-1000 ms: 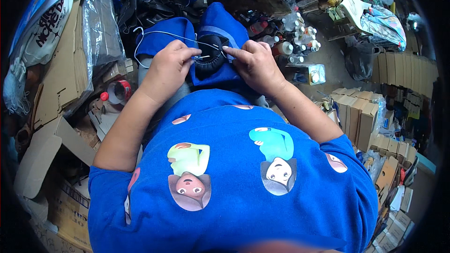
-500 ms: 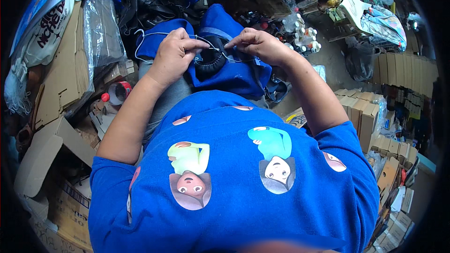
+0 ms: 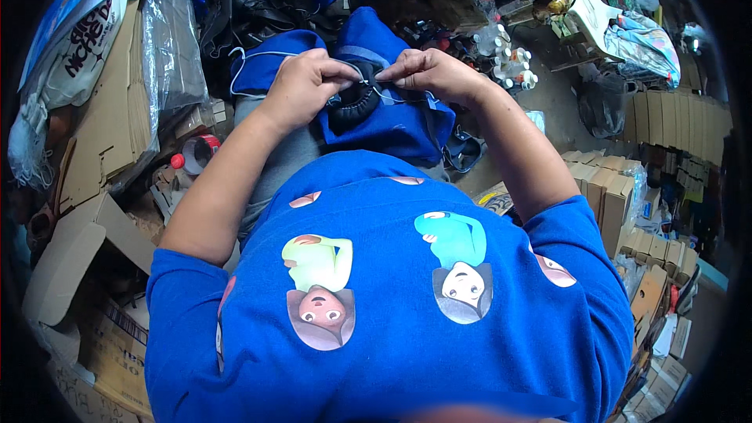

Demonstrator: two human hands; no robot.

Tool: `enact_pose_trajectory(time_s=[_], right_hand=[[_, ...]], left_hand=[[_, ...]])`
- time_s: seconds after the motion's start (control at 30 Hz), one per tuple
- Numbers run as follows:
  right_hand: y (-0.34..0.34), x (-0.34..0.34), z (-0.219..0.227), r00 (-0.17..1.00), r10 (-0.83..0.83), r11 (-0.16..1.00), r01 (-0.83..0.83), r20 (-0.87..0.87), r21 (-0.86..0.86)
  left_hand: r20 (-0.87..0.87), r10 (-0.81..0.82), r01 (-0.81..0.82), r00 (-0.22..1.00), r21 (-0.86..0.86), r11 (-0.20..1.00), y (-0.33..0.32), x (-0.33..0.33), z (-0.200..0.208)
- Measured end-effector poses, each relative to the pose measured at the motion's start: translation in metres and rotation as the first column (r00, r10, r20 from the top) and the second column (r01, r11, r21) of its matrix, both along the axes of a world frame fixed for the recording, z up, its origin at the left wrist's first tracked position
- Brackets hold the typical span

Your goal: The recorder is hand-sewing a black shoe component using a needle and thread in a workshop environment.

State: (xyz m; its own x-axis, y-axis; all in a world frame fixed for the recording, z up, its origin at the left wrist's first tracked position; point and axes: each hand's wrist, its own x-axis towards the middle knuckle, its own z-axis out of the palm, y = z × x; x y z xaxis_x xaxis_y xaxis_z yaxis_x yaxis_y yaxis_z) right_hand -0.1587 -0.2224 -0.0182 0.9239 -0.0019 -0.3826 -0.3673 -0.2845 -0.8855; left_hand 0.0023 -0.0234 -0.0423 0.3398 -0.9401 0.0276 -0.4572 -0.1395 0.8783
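A black, shoe-like piece (image 3: 354, 111) with a gathered, puckered rim rests on the blue cloth (image 3: 384, 129) over my lap. Thin white cord (image 3: 262, 54) loops out to the left and also runs across the black piece toward the right. My left hand (image 3: 307, 88) is closed, thumb and forefinger pinching the cord at the piece's upper edge. Facing it, my right hand (image 3: 439, 74) pinches at the same edge, its fingertips just right of a small white spot of cord. What exactly the right fingertips grip is too small to make out.
Cardboard sheets (image 3: 110, 117) and a plastic bottle with a red cap (image 3: 196, 155) lie at my left. To the right stand stacked cartons (image 3: 603, 188). Several white-capped bottles (image 3: 513, 66) and a white chair (image 3: 589, 12) are farther off.
My left hand has shifted slightly right, and both hands' fingertips are now closer together over the black piece. The cord loop at left has moved a little.
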Motion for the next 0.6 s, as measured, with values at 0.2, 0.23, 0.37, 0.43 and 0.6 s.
enact_pose_trajectory(time_s=[0.2, 0.23, 0.37, 0.43, 0.6], right_hand=[[0.007, 0.003, 0.011, 0.998, -0.006, 1.000, 0.007, -0.057, 0.012], [0.013, -0.001, 0.014, 0.999, -0.023, 0.997, 0.020, -0.036, -0.068], [0.024, -0.008, 0.003, 0.964, -0.260, 0.954, 0.265, -0.051, 0.143], [0.024, -0.006, 0.000, 0.967, -0.250, 0.954, 0.256, -0.056, 0.159], [0.028, -0.003, -0.005, 0.960, -0.273, 0.951, 0.280, -0.068, 0.128]], left_hand=[[0.073, -0.115, 0.120, 0.991, -0.066, 0.991, -0.003, 0.007, 0.014], [0.170, -0.086, 0.100, 0.982, -0.075, 0.992, 0.004, 0.002, 0.021], [0.028, 0.068, -0.069, 0.997, 0.047, 0.997, 0.014, -0.011, 0.017], [-0.104, 0.126, -0.118, 0.986, 0.084, 0.989, 0.012, -0.013, 0.015], [-0.230, 0.169, -0.138, 0.959, 0.145, 0.980, -0.002, -0.017, 0.007]])
